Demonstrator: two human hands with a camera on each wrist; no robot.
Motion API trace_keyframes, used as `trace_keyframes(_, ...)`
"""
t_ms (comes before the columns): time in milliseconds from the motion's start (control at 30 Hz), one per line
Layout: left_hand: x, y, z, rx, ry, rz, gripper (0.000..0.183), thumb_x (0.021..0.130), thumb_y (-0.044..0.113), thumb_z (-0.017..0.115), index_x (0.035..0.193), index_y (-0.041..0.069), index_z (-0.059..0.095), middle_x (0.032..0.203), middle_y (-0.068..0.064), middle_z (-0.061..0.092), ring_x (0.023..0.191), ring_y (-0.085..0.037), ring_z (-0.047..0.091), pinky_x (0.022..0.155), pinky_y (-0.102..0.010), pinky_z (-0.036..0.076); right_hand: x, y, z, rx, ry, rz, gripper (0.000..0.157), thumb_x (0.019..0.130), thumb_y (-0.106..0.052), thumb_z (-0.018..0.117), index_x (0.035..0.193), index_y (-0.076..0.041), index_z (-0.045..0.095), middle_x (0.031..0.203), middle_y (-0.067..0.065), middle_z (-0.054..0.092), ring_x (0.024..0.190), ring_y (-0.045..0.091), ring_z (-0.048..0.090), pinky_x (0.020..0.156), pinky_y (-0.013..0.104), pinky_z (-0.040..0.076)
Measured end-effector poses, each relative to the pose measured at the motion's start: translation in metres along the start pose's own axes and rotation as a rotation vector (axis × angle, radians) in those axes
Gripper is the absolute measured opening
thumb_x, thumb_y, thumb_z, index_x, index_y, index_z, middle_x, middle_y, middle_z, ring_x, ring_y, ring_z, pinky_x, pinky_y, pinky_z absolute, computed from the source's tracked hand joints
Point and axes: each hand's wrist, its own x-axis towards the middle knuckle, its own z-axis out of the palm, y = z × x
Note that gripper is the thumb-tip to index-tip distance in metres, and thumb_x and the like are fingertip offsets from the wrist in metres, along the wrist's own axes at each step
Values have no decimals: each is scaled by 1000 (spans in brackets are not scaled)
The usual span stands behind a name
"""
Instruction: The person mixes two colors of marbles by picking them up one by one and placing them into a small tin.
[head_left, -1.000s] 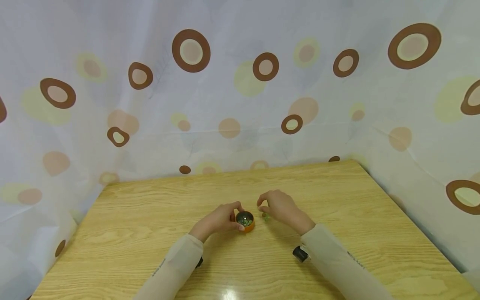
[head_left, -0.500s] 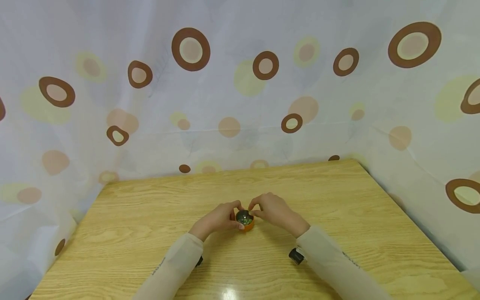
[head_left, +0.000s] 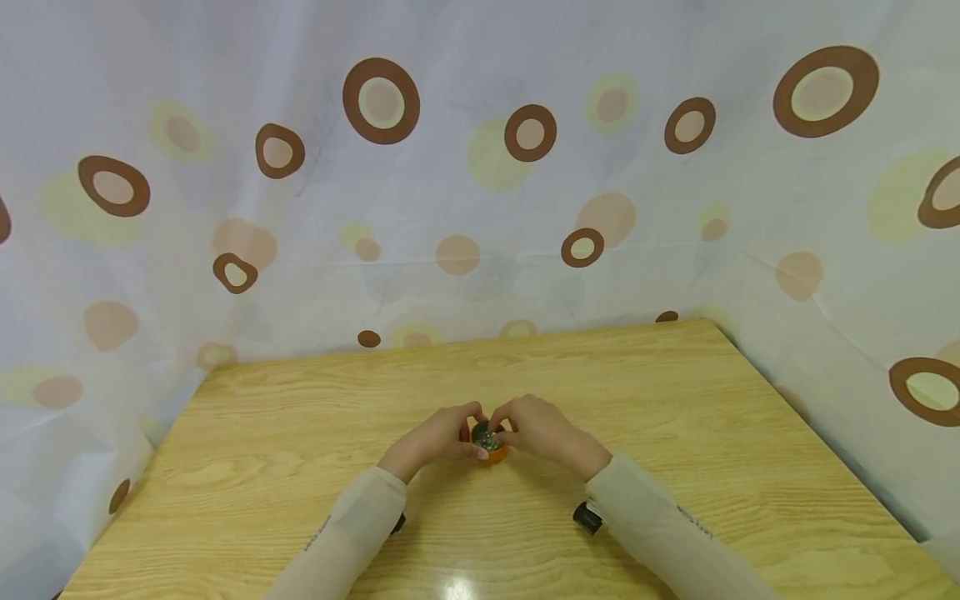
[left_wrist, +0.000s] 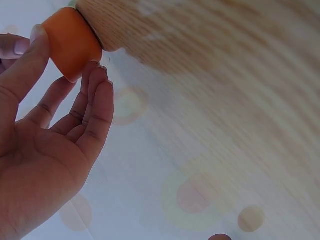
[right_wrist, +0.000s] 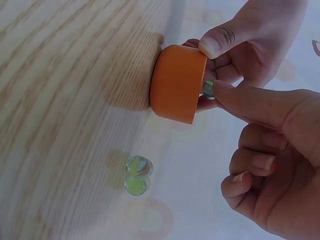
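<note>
Crowding orange cup (right_wrist: 178,83): hands (head_left: 437,437) (head_left: 542,429) | alongside: two marbles (right_wrist: 136,185) | backdrop: patterned sheet (head_left: 315,225)

The location was a screened tabletop workspace; the wider premises could not be identified. White sheeting (head_left: 420,200) printed with brown rings bordered the wood-grain table (head_left: 300,433) on three sides.

On the counter (head_left: 300,433), a cup (right_wrist: 176,82) is held from the left by the left hand's grip (head_left: 442,436); at its mouth, one marble (right_wrist: 208,89) is held by the right hand's grip (head_left: 543,429), with more marbles (head_left: 489,442) inside. Right of the cup, two loose marbles (right_wrist: 136,185) are laid touching; behind the counter, cloth (head_left: 450,192) is hung
</note>
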Motion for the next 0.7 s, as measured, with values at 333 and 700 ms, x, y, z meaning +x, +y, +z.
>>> trace_keyframes(333, 1, -1, 1, 1, 8, 12, 36, 85, 18, 74, 114, 8, 55, 75, -4, 57, 64, -14, 52, 60, -27, 43, -1, 0, -3, 2, 0, 4, 10, 89, -11, 70, 98, -10, 74, 80, 2, 67, 54, 7, 47, 51, 24, 40)
trace_keyframes(700, 1, -1, 1, 2, 19, 19, 37, 84, 17, 75, 112, 6, 55, 74, -4, 57, 65, -14, 52, 59, -28, 43, -4, 7, -11, -26, 27, 39, 14, 89, -12, 69, 102, -8, 73, 62, -2, 58, 48, 6, 39, 46, 20, 31)
